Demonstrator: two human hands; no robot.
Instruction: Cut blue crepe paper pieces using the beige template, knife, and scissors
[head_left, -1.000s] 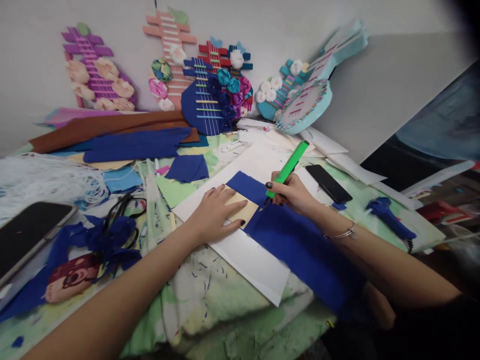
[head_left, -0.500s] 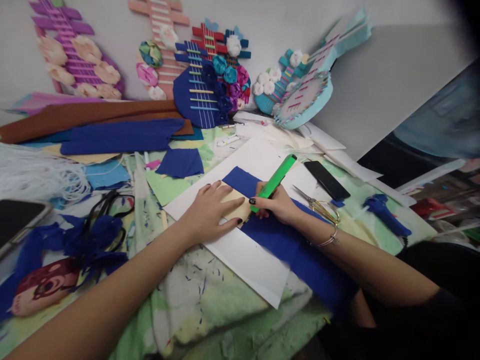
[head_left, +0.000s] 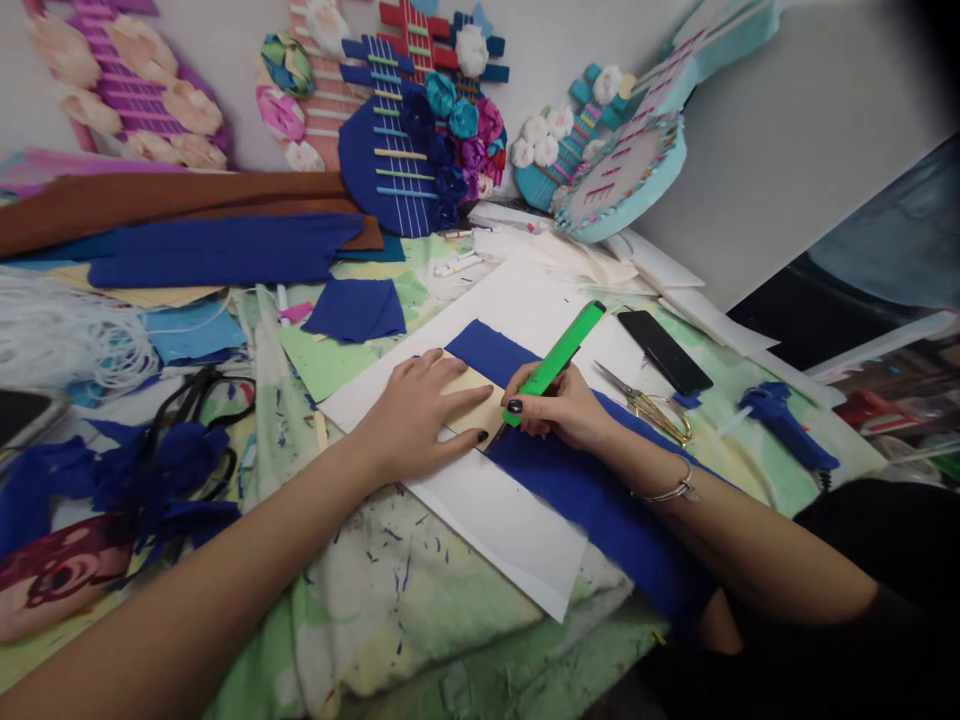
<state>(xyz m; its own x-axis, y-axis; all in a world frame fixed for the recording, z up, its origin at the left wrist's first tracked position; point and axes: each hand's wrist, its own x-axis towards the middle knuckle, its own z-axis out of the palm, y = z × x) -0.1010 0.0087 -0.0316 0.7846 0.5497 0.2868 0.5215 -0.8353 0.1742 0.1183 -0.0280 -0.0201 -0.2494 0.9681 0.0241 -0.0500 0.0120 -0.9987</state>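
Observation:
My right hand [head_left: 559, 402] grips a green utility knife [head_left: 564, 347], tilted with its tip end down by the edge of a cream card piece [head_left: 474, 392]. Pressed flat over that card is my left hand [head_left: 424, 415], fingers spread. Under the card lies a strip of dark blue crepe paper [head_left: 540, 470], which runs off toward my right forearm. A white board [head_left: 517, 525] is beneath them. Gold-handled scissors [head_left: 649, 405] rest just beyond my right wrist. The knife's blade is mostly hidden by my fingers.
A black phone [head_left: 664, 350] and a blue glue gun [head_left: 787, 425] lie to the right. Decorated paper guitars [head_left: 390, 165] lean on the wall behind. Blue scraps [head_left: 157, 480], white string [head_left: 82, 330] and folded crepe paper [head_left: 225, 250] cover the left.
The view has shifted slightly, so the background sits higher and farther left. My right hand and the knife are slightly farther right of my left hand, which still presses the card.

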